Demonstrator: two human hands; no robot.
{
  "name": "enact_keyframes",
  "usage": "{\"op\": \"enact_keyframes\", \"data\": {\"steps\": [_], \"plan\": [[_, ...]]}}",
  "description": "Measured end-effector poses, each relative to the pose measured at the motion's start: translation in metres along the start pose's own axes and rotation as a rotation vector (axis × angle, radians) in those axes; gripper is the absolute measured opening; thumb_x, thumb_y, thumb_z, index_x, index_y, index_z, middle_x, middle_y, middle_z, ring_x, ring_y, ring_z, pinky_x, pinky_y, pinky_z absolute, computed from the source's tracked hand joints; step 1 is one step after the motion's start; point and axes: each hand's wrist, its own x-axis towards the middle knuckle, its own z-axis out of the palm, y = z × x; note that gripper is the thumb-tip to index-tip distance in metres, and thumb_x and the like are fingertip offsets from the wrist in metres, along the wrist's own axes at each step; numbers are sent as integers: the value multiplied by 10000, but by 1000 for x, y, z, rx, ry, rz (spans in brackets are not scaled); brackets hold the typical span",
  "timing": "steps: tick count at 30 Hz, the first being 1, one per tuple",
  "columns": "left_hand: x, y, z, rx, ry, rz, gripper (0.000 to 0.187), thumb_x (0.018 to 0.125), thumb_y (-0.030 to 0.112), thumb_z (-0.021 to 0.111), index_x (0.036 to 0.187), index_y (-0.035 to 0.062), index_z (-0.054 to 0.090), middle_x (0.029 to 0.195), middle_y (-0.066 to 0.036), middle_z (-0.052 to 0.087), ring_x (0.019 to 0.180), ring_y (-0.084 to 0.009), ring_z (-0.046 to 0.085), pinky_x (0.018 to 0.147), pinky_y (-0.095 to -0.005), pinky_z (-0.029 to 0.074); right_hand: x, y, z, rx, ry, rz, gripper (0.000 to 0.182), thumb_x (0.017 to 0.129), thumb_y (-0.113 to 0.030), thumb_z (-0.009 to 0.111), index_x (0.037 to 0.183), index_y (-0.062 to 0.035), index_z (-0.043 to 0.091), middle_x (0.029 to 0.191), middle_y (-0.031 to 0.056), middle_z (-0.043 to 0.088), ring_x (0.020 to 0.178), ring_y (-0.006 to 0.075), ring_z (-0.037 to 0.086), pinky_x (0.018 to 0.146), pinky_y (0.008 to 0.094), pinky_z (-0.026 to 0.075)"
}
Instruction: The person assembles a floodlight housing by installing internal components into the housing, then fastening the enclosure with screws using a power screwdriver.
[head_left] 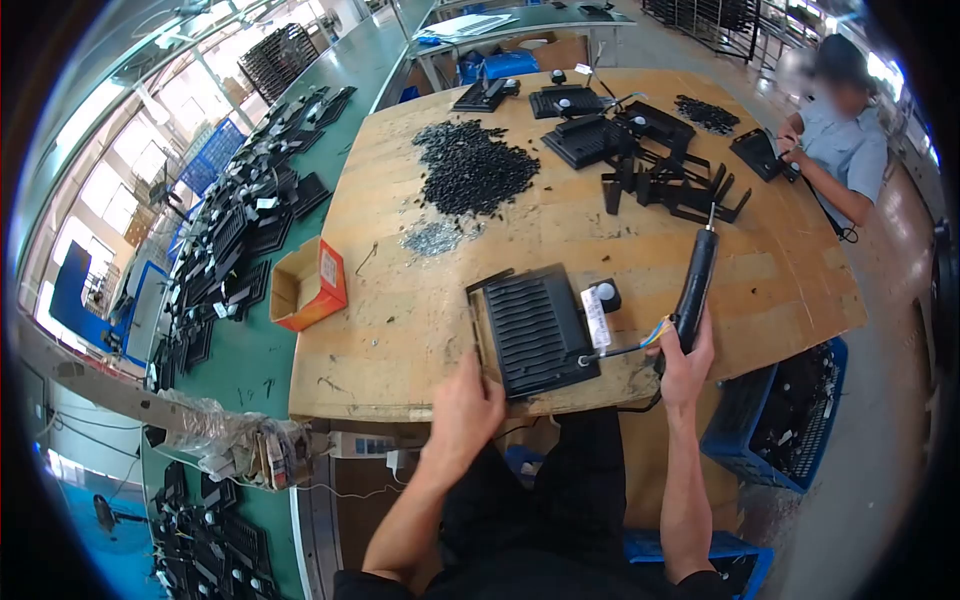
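Note:
A black finned lamp housing [535,335] lies in front of me near the table's front edge, with a thin black bracket [490,281] along its left and far sides. My left hand [468,408] is closed at the bracket's near left end; its fingertips are partly hidden. My right hand [688,368] is wrapped round a black electric screwdriver [695,285], bit pointing up and away, to the right of the housing. Between housing and screwdriver lie a white label [596,320] and a small sensor with a white dome [605,292]. A cable with coloured wire ends runs toward my right hand.
On the wooden table [400,370] are a pile of black parts [470,170], loose screws [435,237], an orange box [308,284], brackets [680,188] and other housings [582,140]. A co-worker [845,130] sits at right. Blue crates [780,420] stand below; a green bench [255,350] runs left.

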Motion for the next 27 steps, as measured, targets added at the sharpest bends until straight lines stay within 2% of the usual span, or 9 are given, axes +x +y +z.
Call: {"op": "enact_keyframes", "data": {"steps": [2, 9, 11, 13, 15, 18, 20, 23, 27], "plan": [[-5, 4, 12, -65, 22, 35, 483, 927, 113, 650, 1370, -76, 607, 718, -215, 675, 640, -376, 688, 598, -474, 516, 0, 0, 0, -1, -6, -43, 381, 1020, -97, 644, 1365, 22, 536, 947, 26, 616, 752, 100, 642, 646, 262, 566], [13, -14, -3, -227, -13, 183, 433, 997, 163, 673, 1349, -85, 642, 692, -189, 647, 582, -326, 624, 589, -444, 490, -18, -10, -8, -57, 19, -44, 348, 1032, -142, 627, 1330, 14, 539, 854, 61, 627, 647, 143, 664, 588, 263, 535], [40, -6, -31, -180, -66, -68, 347, 996, 149, 689, 1289, -36, 697, 773, -191, 678, 614, -313, 636, 606, -426, 494, -47, -35, -15, -52, 17, 114, 355, 1007, -125, 648, 1312, 15, 533, 811, 76, 639, 563, 147, 644, 522, 271, 508], [86, 11, -30, -110, 108, 213, 264, 1006, 124, 674, 1238, 14, 732, 868, -196, 699, 684, -336, 675, 645, -419, 518, -76, -44, -21, -53, 42, 135, 393, 997, -110, 649, 1346, 21, 522, 822, 100, 654, 516, 160, 630, 464, 275, 489], [139, 26, 12, -214, 56, 451, 226, 990, 113, 672, 1185, 26, 746, 948, -195, 708, 781, -351, 706, 719, -416, 558, -105, -53, -24, -40, -5, 295, 451, 981, -102, 667, 1384, 25, 507, 826, 113, 661, 520, 162, 633, 460, 275, 497], [200, 40, 99, 43, -91, 656, 163, 965, 103, 674, 1091, 35, 753, 987, -180, 708, 917, -351, 713, 807, -420, 584, -133, -52, -28, -36, -58, 459, 484, 963, -82, 682, 1399, 23, 501, 822, 123, 659, 519, 164, 634, 461, 276, 505], [214, 55, 131, 145, -274, 889, 94, 923, 91, 666, 967, 46, 736, 1017, -150, 705, 1004, -347, 696, 851, -430, 596, -146, -53, -28, -48, -73, 524, 635, 948, -79, 715, 1514, 8, 441, 838, 111, 656, 530, 151, 628, 463, 275, 506], [219, 58, 138, 309, -253, 1054, 70, 892, 82, 651, 907, 46, 709, 1015, -136, 695, 1047, -350, 685, 870, -432, 596, -153, -53, -38, -42, -80, 556, 759, 950, -119, 753, 1597, -9, 373, 873, 85, 653, 559, 131, 623, 473, 265, 499], [217, 75, 122, 424, -346, 1065, 85, 874, 64, 641, 926, 18, 690, 1052, -153, 686, 1069, -356, 676, 926, -435, 583, -156, -47, -56, -49, -160, 626, 834, 958, -187, 788, 1637, -25, 331, 932, 50, 654, 592, 106, 610, 489, 256, 488]]}}
